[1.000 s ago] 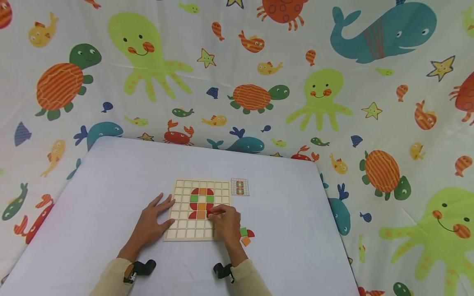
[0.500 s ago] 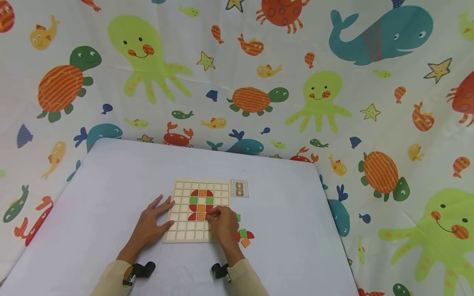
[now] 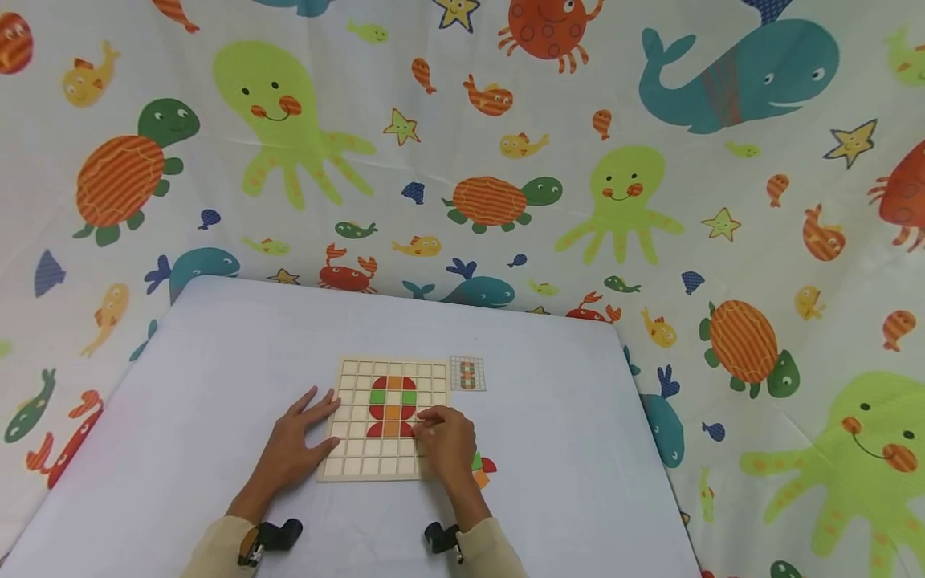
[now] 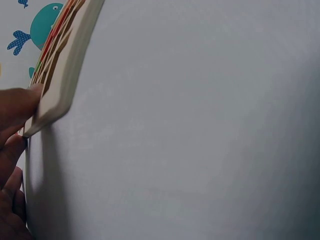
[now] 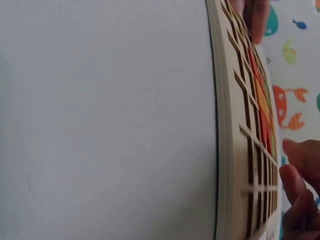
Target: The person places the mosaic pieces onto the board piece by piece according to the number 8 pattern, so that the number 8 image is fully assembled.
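Wooden grid board (image 3: 350,466): lying flat near the middle of the white surface (image 3: 592,441), directly in front of the person, and bearing coloured tiles (image 3: 393,412). Rows, far to near, are running: red, orange, red; green, bare cell, green; red, orange, red; red, orange, red.

Left hand (image 3: 292,445): reaching in from the near left, fingers spreading along the board's left rim, thumb resting on that rim farther toward the near corner. Grip: fingers and thumb standing apart.

Right hand (image 3: 450,445): reaching in from the near right, hovering by the board's right side, fingers bending toward the pattern. Grip: thumb and forefinger standing slightly apart, nothing showing between them; whether the thumb is touching the nearest red tile (image 3: 406,430), I cannot tell.

Changes since half a second ago: that red tile is now filling the pattern's near right cell, where fingertips were covering it; the right hand is sitting farther right, hiding a loose green tile that was showing beside it.

Surroundings: picture card (image 3: 468,374), lying just beside the board's far right corner and showing a small coloured design. Loose green tile (image 3: 478,462), loose red tile (image 3: 489,466) and loose orange tile (image 3: 482,479), clustering right of the board. Sea-animal cloth (image 3: 433,88), hanging behind.

Obstructions: right hand covering cells along the board's right side; right wrist partly masking the loose pieces.
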The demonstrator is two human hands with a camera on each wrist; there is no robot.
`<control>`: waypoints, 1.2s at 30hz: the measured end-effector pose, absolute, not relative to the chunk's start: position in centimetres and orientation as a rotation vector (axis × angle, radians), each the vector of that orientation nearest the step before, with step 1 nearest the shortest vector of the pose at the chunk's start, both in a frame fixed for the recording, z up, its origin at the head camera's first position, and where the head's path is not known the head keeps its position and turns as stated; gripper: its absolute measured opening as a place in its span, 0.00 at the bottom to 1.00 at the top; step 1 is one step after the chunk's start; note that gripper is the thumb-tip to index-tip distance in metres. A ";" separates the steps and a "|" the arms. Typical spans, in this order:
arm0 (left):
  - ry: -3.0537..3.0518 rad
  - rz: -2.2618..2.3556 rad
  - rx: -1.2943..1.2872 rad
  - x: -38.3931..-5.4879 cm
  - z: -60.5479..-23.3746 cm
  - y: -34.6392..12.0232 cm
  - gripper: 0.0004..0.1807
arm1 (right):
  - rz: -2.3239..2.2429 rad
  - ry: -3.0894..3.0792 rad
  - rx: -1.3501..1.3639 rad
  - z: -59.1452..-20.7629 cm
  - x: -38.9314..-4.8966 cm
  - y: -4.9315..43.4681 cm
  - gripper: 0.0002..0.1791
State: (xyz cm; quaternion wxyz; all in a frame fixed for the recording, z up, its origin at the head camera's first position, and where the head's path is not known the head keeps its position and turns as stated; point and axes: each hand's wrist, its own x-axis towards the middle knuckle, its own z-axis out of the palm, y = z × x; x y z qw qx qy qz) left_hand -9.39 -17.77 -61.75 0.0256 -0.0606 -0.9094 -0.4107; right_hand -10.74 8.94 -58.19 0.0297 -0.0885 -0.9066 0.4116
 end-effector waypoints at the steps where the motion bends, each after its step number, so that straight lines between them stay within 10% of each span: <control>1: -2.815 -1.271 -0.186 -9.4 -61.8 -17.8 0.38 | 1.275 -2.779 -0.276 -58.2 -10.8 9.4 0.08; 36: -2.840 -1.283 -0.165 -9.7 -62.3 -18.0 0.39 | 1.260 -2.943 -0.233 -59.1 -10.9 18.0 0.14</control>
